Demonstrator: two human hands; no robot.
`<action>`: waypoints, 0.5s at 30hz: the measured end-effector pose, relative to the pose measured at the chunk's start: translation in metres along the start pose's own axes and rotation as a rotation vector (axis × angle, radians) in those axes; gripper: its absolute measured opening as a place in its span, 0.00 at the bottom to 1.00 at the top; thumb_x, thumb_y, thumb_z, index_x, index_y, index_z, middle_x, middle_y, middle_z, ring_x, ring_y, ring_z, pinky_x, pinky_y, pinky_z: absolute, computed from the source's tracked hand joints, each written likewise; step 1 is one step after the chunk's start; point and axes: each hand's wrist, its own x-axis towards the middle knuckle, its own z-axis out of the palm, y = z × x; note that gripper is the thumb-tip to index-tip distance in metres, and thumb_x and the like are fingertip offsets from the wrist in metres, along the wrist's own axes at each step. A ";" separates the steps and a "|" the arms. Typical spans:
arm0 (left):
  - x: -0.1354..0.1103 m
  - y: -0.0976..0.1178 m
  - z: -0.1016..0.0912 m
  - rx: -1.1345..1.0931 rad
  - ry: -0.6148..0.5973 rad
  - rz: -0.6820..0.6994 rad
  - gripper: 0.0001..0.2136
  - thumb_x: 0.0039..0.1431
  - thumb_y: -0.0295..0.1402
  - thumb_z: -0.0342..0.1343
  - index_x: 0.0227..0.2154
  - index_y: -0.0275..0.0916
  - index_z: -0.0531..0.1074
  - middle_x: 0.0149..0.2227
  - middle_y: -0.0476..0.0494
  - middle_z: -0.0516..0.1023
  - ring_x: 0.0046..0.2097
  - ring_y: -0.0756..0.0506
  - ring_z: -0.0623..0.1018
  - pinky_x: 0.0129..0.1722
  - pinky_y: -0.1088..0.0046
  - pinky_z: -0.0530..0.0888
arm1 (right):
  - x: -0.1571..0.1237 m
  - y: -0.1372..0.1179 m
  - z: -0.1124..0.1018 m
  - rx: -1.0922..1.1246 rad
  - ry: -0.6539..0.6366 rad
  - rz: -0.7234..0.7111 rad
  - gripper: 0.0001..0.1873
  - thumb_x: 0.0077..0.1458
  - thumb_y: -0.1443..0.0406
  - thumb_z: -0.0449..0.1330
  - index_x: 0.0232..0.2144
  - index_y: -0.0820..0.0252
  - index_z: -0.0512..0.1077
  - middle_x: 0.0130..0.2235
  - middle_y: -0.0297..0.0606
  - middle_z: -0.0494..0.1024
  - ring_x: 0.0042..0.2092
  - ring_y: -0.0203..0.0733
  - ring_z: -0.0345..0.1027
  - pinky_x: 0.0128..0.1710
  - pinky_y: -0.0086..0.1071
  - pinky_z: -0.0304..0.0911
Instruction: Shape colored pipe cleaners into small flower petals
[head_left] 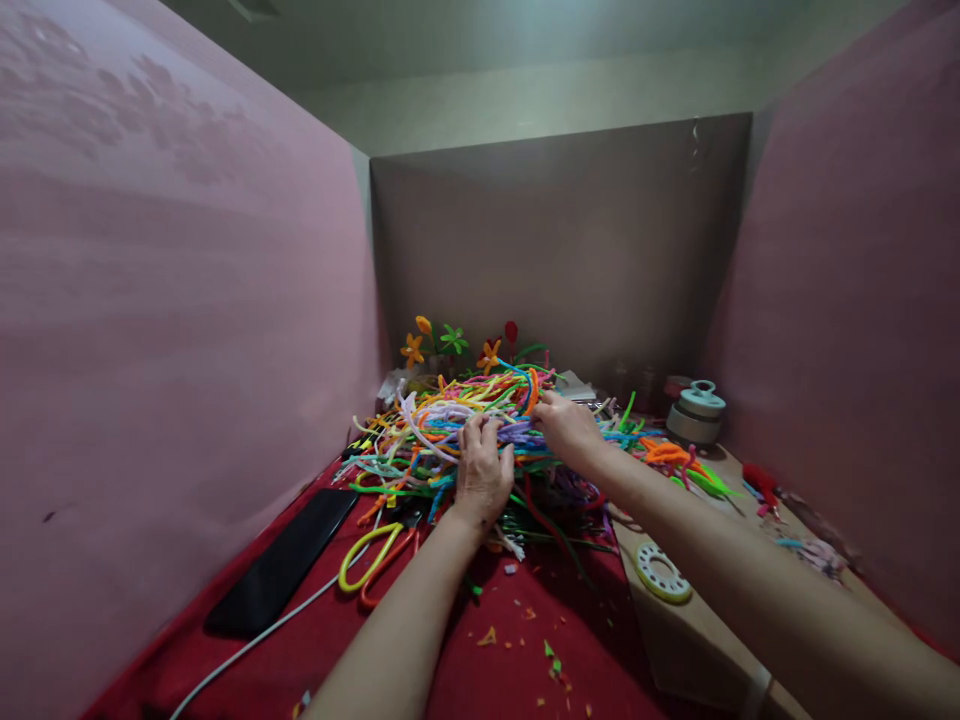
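Observation:
A large tangled heap of multicoloured pipe cleaners [435, 420] lies ahead of me on a red cloth. My left hand [482, 470] rests on the front of the heap, fingers apart and stretched over purple and blue stems. Farther up on the right side, my right hand [566, 425] has its fingers closed at the pipe cleaners, beside an upright orange loop [533, 390]. Its fingertips are partly hidden among the stems. Scissors [367, 560] with yellow and red handles lie just left of my left forearm.
A black phone [281, 565] and a white cable [262, 635] lie at left. Pipe-cleaner flowers [453, 340] stand behind the heap. A yellow-rimmed tape roll [663, 573] and a lidded container [697, 410] sit at right. Scraps dot the red cloth [525, 610]. Pink walls flank the table.

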 end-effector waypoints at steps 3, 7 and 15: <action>0.000 -0.001 0.003 0.012 0.009 -0.034 0.15 0.52 0.27 0.53 0.45 0.34 0.63 0.46 0.35 0.64 0.50 0.39 0.64 0.50 0.57 0.65 | -0.002 0.001 -0.007 -0.041 0.011 -0.034 0.15 0.57 0.66 0.47 0.40 0.58 0.72 0.43 0.45 0.71 0.41 0.45 0.66 0.34 0.32 0.57; 0.000 -0.004 0.006 0.037 0.011 -0.066 0.15 0.51 0.27 0.54 0.43 0.33 0.64 0.45 0.34 0.65 0.48 0.38 0.65 0.49 0.56 0.65 | -0.007 0.002 -0.015 -0.113 0.011 -0.070 0.14 0.55 0.70 0.47 0.38 0.61 0.71 0.43 0.48 0.70 0.42 0.45 0.65 0.34 0.30 0.58; -0.002 -0.011 0.009 0.075 -0.036 -0.027 0.11 0.52 0.28 0.53 0.40 0.35 0.67 0.42 0.35 0.67 0.46 0.37 0.66 0.45 0.55 0.67 | -0.009 0.016 -0.033 -0.158 -0.058 -0.055 0.14 0.54 0.72 0.47 0.34 0.62 0.73 0.41 0.48 0.70 0.38 0.44 0.67 0.30 0.31 0.57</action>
